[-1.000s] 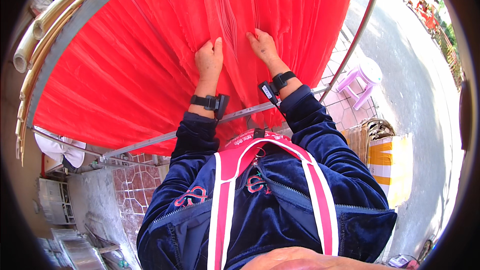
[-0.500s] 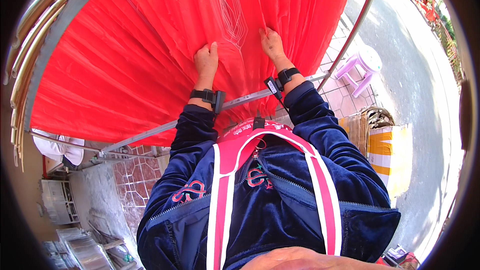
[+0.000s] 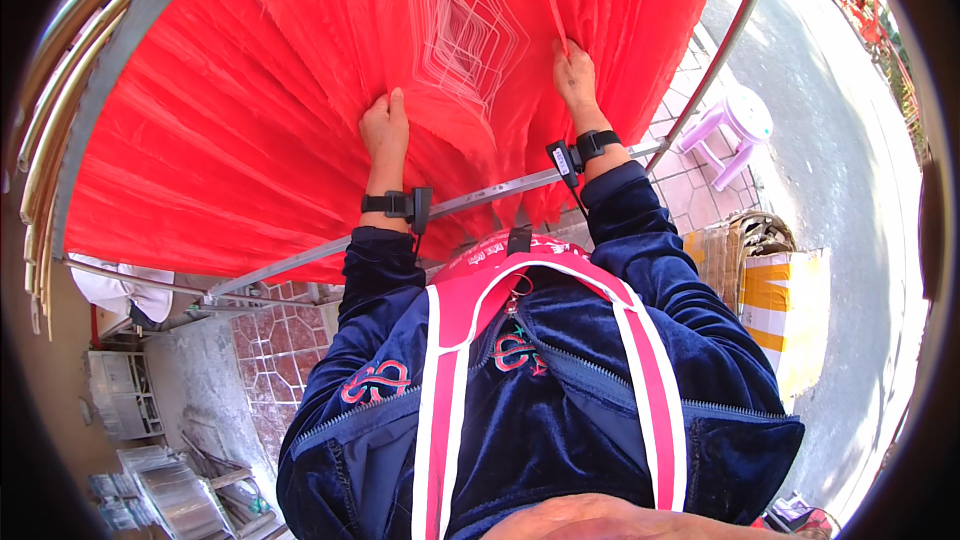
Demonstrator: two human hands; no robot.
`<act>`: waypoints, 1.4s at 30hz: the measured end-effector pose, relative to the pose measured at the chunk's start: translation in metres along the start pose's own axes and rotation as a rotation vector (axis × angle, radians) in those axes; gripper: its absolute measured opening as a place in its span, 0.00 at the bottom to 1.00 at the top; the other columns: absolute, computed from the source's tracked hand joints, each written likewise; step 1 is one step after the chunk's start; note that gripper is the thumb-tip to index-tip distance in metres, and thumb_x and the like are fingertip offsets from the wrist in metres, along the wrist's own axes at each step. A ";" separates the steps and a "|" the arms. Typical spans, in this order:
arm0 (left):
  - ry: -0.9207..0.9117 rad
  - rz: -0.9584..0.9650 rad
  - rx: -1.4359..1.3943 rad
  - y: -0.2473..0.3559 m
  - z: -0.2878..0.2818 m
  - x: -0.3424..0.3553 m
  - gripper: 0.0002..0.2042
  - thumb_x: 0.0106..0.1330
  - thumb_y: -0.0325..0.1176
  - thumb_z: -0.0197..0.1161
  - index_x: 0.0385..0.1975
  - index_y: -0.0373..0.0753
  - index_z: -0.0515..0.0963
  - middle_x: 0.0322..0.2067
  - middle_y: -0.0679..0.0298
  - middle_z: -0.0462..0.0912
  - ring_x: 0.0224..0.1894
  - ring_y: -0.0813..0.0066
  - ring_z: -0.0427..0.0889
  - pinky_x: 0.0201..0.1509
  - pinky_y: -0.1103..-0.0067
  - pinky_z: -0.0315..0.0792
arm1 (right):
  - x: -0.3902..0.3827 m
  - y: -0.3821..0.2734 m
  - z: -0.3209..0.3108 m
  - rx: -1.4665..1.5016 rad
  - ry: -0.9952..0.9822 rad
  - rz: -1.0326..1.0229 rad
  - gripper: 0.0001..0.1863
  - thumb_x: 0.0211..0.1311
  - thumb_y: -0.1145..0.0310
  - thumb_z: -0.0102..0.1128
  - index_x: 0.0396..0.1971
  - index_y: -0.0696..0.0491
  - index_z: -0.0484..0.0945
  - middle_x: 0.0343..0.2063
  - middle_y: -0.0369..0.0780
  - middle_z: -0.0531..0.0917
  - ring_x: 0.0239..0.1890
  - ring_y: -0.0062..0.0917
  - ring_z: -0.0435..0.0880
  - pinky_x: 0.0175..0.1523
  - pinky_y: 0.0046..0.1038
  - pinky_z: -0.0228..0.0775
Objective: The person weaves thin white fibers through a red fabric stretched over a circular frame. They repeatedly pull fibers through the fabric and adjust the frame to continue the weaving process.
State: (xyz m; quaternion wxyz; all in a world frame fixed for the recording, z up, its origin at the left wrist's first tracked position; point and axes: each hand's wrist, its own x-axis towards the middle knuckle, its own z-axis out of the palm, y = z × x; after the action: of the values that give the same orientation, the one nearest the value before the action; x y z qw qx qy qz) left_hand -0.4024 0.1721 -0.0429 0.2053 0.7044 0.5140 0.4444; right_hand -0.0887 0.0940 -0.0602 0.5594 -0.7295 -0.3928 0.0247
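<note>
A broad sheet of red cloth (image 3: 250,130) fills the view from nine o'clock round to one o'clock, draped in folds over a metal bar (image 3: 300,262) that slants across the middle. A web of white threads (image 3: 460,30) lies on it at twelve o'clock. The left hand (image 3: 384,130) is closed on a fold of the cloth; the right hand (image 3: 577,75), at one o'clock, pinches another fold. A lilac plastic stool (image 3: 735,130) stands at two o'clock on the paving.

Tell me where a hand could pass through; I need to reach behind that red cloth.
Gaps lie under the metal bar below the red cloth, and right of it by the purple stool. Between left hand and right hand the folds crowd.
</note>
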 end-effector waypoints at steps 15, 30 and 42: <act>0.125 0.003 -0.105 -0.001 -0.021 -0.025 0.19 0.71 0.45 0.56 0.35 0.33 0.83 0.21 0.46 0.79 0.24 0.55 0.80 0.30 0.67 0.71 | -0.001 -0.002 -0.013 0.006 0.130 -0.037 0.18 0.70 0.56 0.49 0.44 0.53 0.82 0.34 0.58 0.82 0.42 0.54 0.82 0.45 0.45 0.74; -0.288 0.174 0.316 -0.020 0.092 -0.055 0.23 0.62 0.55 0.63 0.31 0.35 0.81 0.28 0.47 0.84 0.35 0.43 0.83 0.41 0.56 0.75 | -0.062 0.018 0.043 -0.203 -0.440 -0.013 0.29 0.59 0.47 0.60 0.50 0.56 0.77 0.44 0.55 0.82 0.50 0.48 0.81 0.55 0.44 0.73; -0.357 0.031 0.271 -0.088 0.113 -0.051 0.18 0.64 0.46 0.60 0.25 0.34 0.80 0.26 0.47 0.83 0.32 0.43 0.82 0.36 0.57 0.74 | -0.121 0.071 0.008 0.179 -0.313 -0.017 0.20 0.60 0.56 0.64 0.45 0.54 0.79 0.43 0.51 0.82 0.43 0.43 0.82 0.52 0.36 0.74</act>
State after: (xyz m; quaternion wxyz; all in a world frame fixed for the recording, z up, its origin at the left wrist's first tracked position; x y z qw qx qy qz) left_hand -0.3591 0.1790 -0.1884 0.1896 0.8008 0.5137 0.2428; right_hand -0.1372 0.0227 -0.1712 0.5546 -0.6606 -0.4773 0.1680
